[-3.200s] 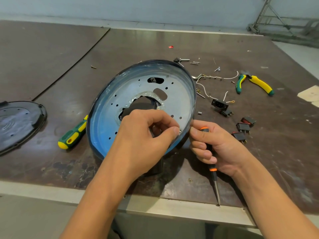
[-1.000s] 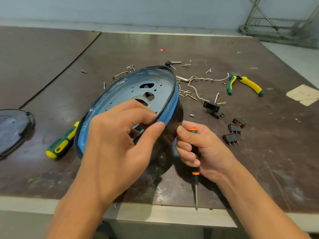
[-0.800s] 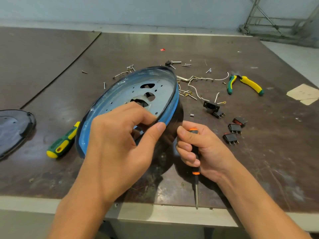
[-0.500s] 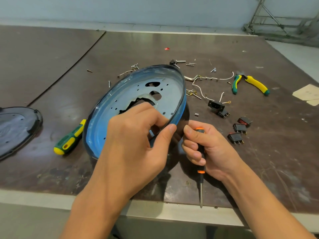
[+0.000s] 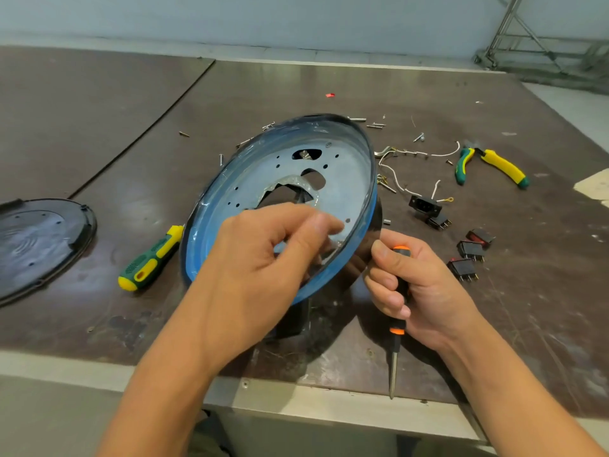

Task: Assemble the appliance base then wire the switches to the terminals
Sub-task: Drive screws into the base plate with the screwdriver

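**Appliance base** (image 5: 346, 189): round and black-walled, with blue film lining the rim and a pierced metal plate inside. It is standing tilted on its edge at mid-tabletop (image 5: 329, 77), its open side facing the person.

**Left hand** (image 5: 257, 268): coming in from the near edge, with the forearm angling up and to the right and the wrist hanging over the base's lower rim. The fingers (image 5: 296, 222) are curling in front of the plate, and the thumb tip is lying close to the forefinger (blurred, so I cannot tell whether anything is being pinched between them).

**Right hand** (image 5: 418, 291): sitting close against the base's black outer wall. Its fingers are wrapping tightly round an orange-and-black screwdriver (image 5: 394, 354). The thumb is resting by the handle's cap, and the shaft is pointing down toward the tabletop's near edge.

**Rocker switches** (image 5: 470, 251): three, black, lying loose to the right of the right hand, apart from the base.

**Power socket** (image 5: 425, 204): black, lying beyond the switches, with white wires (image 5: 395, 179) trailing beside it.

**Green-and-yellow screwdriver** (image 5: 151, 258): lying just left of the base.

**Pliers** (image 5: 487, 166): green and yellow, lying far right.

**Black cover** (image 5: 39, 239): lying flat at the left edge.

**Loose screws** (image 5: 375, 126): lying scattered behind the base.
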`<action>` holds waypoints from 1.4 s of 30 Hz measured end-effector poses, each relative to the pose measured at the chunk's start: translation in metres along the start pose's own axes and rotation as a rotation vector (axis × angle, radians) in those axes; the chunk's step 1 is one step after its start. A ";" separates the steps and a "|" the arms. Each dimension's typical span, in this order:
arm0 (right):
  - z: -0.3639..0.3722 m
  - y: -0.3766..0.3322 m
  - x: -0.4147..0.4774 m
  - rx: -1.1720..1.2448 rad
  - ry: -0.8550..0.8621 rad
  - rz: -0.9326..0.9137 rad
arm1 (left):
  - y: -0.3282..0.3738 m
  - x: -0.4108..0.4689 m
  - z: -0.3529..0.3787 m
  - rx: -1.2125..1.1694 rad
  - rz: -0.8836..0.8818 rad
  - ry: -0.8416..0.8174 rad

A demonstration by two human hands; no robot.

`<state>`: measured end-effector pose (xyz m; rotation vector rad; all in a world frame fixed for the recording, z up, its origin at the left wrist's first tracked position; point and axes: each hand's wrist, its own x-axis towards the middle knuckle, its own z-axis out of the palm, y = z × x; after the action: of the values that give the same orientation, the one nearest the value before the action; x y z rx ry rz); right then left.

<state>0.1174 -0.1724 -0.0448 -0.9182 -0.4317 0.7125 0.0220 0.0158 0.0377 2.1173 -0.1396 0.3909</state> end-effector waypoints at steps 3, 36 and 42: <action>-0.005 -0.002 -0.001 0.001 -0.018 0.034 | -0.001 0.001 0.000 0.087 0.016 -0.054; -0.014 -0.002 0.000 0.008 -0.095 0.078 | -0.004 0.003 0.015 0.300 0.129 -0.025; -0.014 -0.001 0.000 0.003 -0.089 0.071 | -0.007 0.004 0.012 0.187 0.084 -0.051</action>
<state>0.1270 -0.1808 -0.0513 -0.9043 -0.4788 0.8211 0.0299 0.0098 0.0275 2.3118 -0.2299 0.4136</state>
